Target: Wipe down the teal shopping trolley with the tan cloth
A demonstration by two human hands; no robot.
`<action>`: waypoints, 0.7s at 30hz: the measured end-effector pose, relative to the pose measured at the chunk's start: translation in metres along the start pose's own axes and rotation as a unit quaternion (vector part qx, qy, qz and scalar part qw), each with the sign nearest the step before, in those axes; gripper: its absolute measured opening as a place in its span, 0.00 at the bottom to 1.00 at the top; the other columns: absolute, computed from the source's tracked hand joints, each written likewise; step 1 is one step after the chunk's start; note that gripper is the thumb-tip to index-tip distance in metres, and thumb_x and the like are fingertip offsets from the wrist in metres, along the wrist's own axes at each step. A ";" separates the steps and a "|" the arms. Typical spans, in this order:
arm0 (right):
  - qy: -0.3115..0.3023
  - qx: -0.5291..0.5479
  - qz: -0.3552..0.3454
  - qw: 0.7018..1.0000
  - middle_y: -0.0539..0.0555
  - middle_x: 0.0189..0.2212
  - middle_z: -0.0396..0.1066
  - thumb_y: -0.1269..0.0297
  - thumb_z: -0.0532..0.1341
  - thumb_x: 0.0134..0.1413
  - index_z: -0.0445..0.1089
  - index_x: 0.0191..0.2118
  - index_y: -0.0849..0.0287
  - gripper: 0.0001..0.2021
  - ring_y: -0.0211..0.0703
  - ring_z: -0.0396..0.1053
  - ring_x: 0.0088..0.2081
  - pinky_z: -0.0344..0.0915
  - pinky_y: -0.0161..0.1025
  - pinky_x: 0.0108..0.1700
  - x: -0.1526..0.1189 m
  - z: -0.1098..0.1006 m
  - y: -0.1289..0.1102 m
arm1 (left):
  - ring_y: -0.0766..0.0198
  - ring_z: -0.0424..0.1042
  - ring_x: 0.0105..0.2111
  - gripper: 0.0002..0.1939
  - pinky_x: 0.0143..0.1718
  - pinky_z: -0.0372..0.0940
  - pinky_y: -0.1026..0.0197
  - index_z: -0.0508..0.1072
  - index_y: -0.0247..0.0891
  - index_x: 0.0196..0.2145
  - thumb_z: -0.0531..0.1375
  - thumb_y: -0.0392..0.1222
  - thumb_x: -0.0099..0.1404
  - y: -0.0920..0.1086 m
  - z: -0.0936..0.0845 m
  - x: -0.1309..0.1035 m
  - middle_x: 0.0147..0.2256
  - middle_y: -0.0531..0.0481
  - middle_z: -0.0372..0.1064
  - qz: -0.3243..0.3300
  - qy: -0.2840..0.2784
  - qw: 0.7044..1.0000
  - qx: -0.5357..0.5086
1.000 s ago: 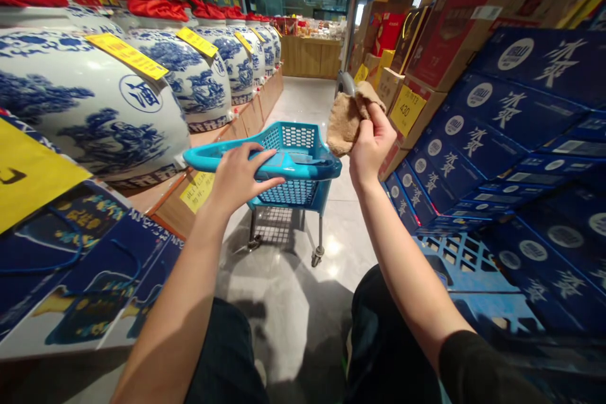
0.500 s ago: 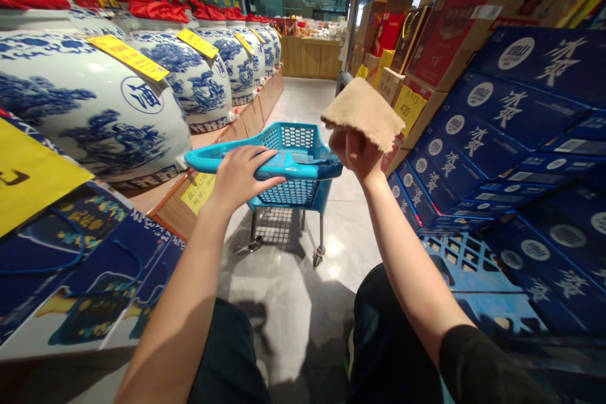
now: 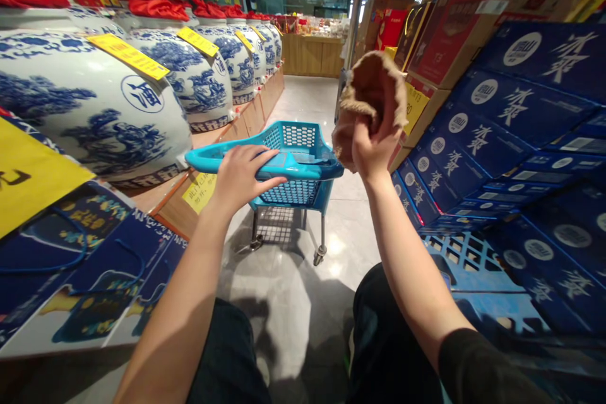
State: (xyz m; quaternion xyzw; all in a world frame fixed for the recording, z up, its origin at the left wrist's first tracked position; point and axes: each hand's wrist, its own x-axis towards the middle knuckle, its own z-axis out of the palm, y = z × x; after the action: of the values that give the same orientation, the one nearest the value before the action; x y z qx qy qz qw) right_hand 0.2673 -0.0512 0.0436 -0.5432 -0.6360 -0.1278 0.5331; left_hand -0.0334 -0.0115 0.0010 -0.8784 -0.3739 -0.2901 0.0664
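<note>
A small blue shopping cart (image 3: 303,189) stands in front of me, its handle at the near end. My left hand (image 3: 243,180) rests over the middle of that handle, with the fingers on top and the thumb on the near side. A tan cloth (image 3: 374,69) is in my right hand (image 3: 374,145), raised to the right of the cart. The cloth is folded around the fingers, with the thumb pressing on its near side, and its ragged edge faces up. Some of my right fingers are hidden by the cloth.
Large blue-and-white jars (image 3: 108,101) with red cloth tops line a wooden ledge (image 3: 250,117) on the left. Stacked blue boxes (image 3: 487,107) and a blue crate (image 3: 468,259) rise on the right. A wooden counter (image 3: 312,57) crosses the far aisle.
My right hand has turned and risen slightly with the cloth, which was spread flat over it and is now bunched upright. My left hand stays on the cart handle.
</note>
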 end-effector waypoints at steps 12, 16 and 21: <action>-0.304 0.021 0.110 0.946 0.50 0.22 0.75 0.68 0.64 0.52 0.76 0.27 0.54 0.05 0.43 0.72 0.25 0.75 0.43 0.34 0.014 -0.068 0.081 | 0.37 0.72 0.65 0.32 0.69 0.61 0.33 0.78 0.47 0.65 0.67 0.65 0.71 0.001 0.000 -0.001 0.63 0.39 0.77 -0.012 -0.009 1.000 -0.010; -0.097 0.025 0.116 0.988 0.54 0.30 0.80 0.66 0.59 0.60 0.79 0.35 0.58 0.10 0.46 0.77 0.34 0.77 0.46 0.42 0.022 -0.062 0.057 | 0.37 0.72 0.65 0.33 0.70 0.61 0.34 0.78 0.46 0.65 0.67 0.67 0.71 0.000 0.000 -0.002 0.64 0.38 0.77 -0.009 -0.007 1.000 -0.009; -0.029 0.097 0.096 0.990 0.59 0.53 0.84 0.61 0.54 0.72 0.79 0.59 0.51 0.19 0.52 0.78 0.56 0.77 0.49 0.58 0.035 -0.041 0.030 | 0.37 0.72 0.65 0.32 0.69 0.61 0.34 0.78 0.47 0.65 0.67 0.65 0.71 0.001 -0.002 -0.002 0.63 0.39 0.78 -0.006 -0.009 1.000 -0.010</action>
State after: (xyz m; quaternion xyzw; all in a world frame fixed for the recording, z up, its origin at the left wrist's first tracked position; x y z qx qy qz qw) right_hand 0.3194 -0.0504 0.0761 -0.5514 -0.6049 0.0019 0.5745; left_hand -0.0341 -0.0142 0.0016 -0.8794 -0.3768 -0.2863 0.0521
